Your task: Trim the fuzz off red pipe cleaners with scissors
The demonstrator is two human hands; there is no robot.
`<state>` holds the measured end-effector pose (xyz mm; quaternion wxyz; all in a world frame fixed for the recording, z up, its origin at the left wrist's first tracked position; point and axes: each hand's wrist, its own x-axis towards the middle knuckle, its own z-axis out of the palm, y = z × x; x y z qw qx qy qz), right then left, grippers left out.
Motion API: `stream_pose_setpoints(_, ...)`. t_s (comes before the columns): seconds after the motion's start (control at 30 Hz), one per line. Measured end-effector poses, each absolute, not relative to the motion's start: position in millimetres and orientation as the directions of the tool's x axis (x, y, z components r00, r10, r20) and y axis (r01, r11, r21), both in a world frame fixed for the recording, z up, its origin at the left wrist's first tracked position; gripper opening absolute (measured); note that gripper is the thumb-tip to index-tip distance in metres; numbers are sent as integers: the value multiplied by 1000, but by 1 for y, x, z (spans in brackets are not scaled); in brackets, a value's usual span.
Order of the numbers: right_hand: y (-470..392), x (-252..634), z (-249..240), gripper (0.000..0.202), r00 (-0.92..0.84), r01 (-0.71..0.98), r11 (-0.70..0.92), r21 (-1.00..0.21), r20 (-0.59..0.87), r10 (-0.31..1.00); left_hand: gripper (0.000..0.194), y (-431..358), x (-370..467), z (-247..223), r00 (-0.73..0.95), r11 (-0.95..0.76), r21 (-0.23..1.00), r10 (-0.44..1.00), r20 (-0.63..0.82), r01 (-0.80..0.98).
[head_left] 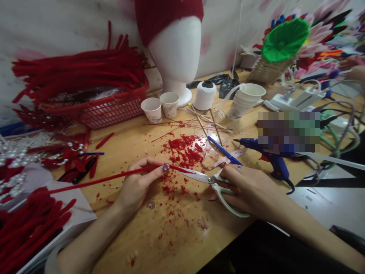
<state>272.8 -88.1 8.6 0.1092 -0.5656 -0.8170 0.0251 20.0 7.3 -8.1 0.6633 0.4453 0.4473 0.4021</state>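
Note:
Between its thumb and fingers, my left hand [142,179] pinches a long red fuzzy stem [105,179] that stretches away to the left. The scissors [209,179], with pale green handles, are in my right hand [245,186], its fingers through the loops. Their blades point left and lie along the stem's tip, just right of my left thumb; whether the blades are parted is hard to tell. Red fluff clippings [185,148] are scattered on the wooden table [159,243] behind and below the blades.
Behind stand a red basket [114,110] of red stems, a white mannequin head [178,53], paper cups [151,109] and a thread cone [204,95]. A blue glue gun [276,160] lies right, a white box [80,205] of stems left. Another person's hand [357,72] shows far right.

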Motion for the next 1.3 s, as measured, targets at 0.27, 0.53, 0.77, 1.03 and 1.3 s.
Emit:
stream_pose_setpoints(0.27, -89, 273, 9, 24, -338, 913, 356, -201, 118, 934, 13, 7, 21, -7, 278, 306, 941, 925, -258, -146)
stream_pose_setpoints(0.53, -90, 278, 10, 25, -332, 897, 368, -243, 178, 926, 18, 9, 22, -7, 248, 366, 897, 919, -307, -248)
stream_pose_setpoints(0.77, -89, 278, 26, 21, -309, 915, 364, -175, 280, 909, 21, 11, 18, -13, 232, 276, 960, 938, -259, -45)
stream_pose_setpoints(1.03, -89, 276, 22, 24, -349, 922, 379, -75, 256, 901, 21, 9, 17, -10, 221, 99, 968, 963, -152, 230)
stream_pose_setpoints(1.3, -86, 273, 14, 21, -409, 908, 419, 26, 277, 869, 19, 6, 20, -9, 162, 123, 954, 972, -171, 272)
